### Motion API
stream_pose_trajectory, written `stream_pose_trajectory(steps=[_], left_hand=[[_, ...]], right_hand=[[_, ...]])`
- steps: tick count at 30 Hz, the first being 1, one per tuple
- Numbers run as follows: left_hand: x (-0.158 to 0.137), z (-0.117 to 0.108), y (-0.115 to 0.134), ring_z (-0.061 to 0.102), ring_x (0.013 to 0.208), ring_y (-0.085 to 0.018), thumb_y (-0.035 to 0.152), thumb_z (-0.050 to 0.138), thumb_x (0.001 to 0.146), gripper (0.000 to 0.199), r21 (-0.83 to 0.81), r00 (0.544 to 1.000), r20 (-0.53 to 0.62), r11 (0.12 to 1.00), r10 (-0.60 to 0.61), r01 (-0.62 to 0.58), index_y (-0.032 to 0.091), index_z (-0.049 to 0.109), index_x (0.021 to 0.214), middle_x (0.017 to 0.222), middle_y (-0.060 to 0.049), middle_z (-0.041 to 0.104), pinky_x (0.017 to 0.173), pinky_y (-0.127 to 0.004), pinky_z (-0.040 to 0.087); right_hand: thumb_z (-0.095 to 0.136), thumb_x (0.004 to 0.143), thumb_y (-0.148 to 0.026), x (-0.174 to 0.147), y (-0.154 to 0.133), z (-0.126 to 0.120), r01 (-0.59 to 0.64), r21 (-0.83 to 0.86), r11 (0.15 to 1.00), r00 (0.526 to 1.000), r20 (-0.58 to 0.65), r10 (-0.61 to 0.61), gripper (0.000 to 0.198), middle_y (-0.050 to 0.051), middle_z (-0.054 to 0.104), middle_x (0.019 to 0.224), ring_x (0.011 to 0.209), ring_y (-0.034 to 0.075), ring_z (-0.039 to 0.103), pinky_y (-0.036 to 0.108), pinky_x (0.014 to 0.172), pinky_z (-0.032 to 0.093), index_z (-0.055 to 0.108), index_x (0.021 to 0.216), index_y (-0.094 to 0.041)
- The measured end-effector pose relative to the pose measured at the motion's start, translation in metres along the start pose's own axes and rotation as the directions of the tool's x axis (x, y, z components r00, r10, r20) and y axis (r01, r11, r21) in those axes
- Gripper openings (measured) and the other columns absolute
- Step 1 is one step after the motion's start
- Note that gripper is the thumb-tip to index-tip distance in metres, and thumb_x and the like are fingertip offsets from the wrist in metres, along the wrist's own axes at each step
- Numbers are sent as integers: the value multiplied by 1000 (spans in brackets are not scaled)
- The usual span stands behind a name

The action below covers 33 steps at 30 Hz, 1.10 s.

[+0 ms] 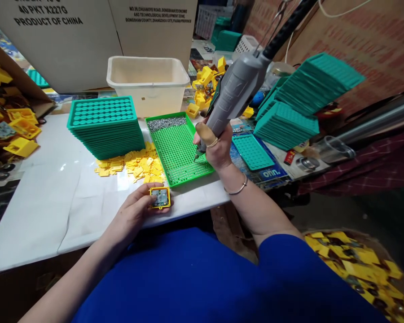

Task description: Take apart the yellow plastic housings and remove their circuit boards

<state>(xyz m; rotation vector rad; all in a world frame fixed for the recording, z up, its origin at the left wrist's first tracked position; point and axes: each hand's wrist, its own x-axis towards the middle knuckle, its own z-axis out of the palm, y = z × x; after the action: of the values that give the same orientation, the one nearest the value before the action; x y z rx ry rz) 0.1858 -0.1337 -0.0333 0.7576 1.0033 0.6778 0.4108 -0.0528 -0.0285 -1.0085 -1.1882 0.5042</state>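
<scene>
In my left hand, near the table's front edge, is a small yellow plastic housing with a circuit board inside, its open face up. My right hand is wrapped round a grey electric screwdriver, whose tip points down over the right side of a green perforated tray. Small metal screws lie heaped at the tray's far end. Left of the tray, loose flat yellow plastic pieces are spread on the white table.
A stack of teal trays stands behind the yellow pieces, with a whitish bin behind it. More teal trays lean at the right. Yellow housings are piled at the back, and others fill a container at lower right.
</scene>
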Motion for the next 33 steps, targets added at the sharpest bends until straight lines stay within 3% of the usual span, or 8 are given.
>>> stream_pose_trajectory(steps=[8,17,23,25,28,33], left_hand=[[1,-1,-1,72,84,-24,28,75,69,45,-20,1000,20,1000,4,-4,12,61,109,93,-9,76,74,-33,59],[1,0,1,71,88,-26,27,72,71,42,-10,999,35,1000,-1,1,13,61,109,101,-12,75,73,-36,58],[0,3,1,71,84,-25,24,71,70,40,-18,1000,11,1000,-5,6,13,61,107,97,-11,75,73,-37,58],[-1,4,1,71,83,-24,23,70,70,40,-23,1000,9,1000,-7,7,13,61,107,95,-10,75,73,-36,59],[0,3,-1,71,84,-24,24,70,70,39,-37,1000,17,999,4,-3,13,62,106,96,-9,74,73,-35,59],[3,0,-5,70,90,-25,23,70,70,36,-44,999,29,999,25,-24,15,66,105,100,-8,73,70,-34,59]], right_hand=[[73,76,-52,-4,-2,-2,8,104,995,1000,15,-10,34,-8,54,53,46,8,52,26,51,46,53,79,-24],[72,72,-61,-3,0,0,8,58,998,1000,-14,-7,42,-8,54,57,46,10,52,28,49,47,51,80,-26],[71,73,-62,1,-31,9,57,129,990,998,2,-58,40,-8,49,53,45,11,49,29,47,45,50,76,-28],[72,74,-59,-8,-49,19,60,255,965,996,48,-75,38,-8,47,54,43,10,46,27,44,42,51,75,-28],[70,77,-58,-30,-71,35,-33,431,902,986,163,-42,35,-6,49,62,42,8,44,27,39,39,54,75,-28],[61,81,-64,-60,-71,53,-146,347,927,945,325,27,39,-3,52,68,48,11,48,31,47,48,54,74,-27]])
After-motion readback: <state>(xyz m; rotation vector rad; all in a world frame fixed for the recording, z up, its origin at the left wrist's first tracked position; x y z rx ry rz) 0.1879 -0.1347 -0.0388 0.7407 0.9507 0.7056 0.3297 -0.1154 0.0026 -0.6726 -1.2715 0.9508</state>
